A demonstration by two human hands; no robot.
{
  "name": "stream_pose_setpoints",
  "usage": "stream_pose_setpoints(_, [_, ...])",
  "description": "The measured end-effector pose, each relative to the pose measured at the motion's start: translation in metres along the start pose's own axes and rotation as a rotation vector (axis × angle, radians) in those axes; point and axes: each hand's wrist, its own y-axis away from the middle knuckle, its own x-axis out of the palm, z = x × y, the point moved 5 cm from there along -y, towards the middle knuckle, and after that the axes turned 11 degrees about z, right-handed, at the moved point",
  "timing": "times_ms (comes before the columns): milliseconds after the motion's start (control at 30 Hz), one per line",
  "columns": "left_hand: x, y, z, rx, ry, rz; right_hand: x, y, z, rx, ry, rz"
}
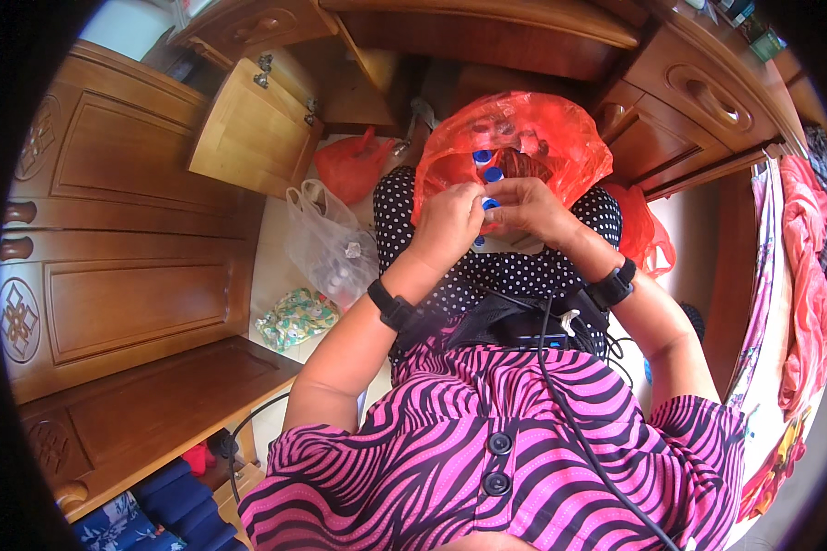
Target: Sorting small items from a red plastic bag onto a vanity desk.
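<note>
An open red plastic bag (574, 129) rests on my lap, over the white-dotted black trousers. At its near rim my left hand (448, 220) and my right hand (535, 211) meet, fingers closed in a pinch. Between their fingertips is a small blue-and-white cap-like piece (490, 203); whether it is fixed to something below is hidden by the fingers. Similar blue-and-white pieces, one upper (482, 157) and one lower (493, 174), lie in the bag just beyond my hands. Another blue piece (479, 241) shows below my hands. Dark reddish-brown contents (524, 165) show inside the bag.
A cabinet door (255, 124) hangs open at the far left. On the floor to the left are a second red bag (354, 165), a clear plastic bag (331, 239) and a green patterned bundle (297, 318). Wooden drawers (708, 101) stand far right; a black cable (560, 395) crosses my shirt.
</note>
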Motion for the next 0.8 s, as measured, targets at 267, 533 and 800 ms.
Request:
stream_pose_setpoints(267, [0.002, -0.002, -0.01, 0.051, -0.11, 0.062, -0.001, 0.005, 0.008, 0.064, -0.008, -0.048])
stream_pose_setpoints(533, [0.006, -0.004, -0.034, 0.202, -0.183, 0.133, -0.014, -0.002, -0.001, -0.124, 0.164, -0.092])
stream_pose_setpoints(800, [-0.006, -0.001, -0.014, 0.267, 0.11, 0.024, -0.012, 0.003, 0.017, -0.166, 0.29, -0.065])
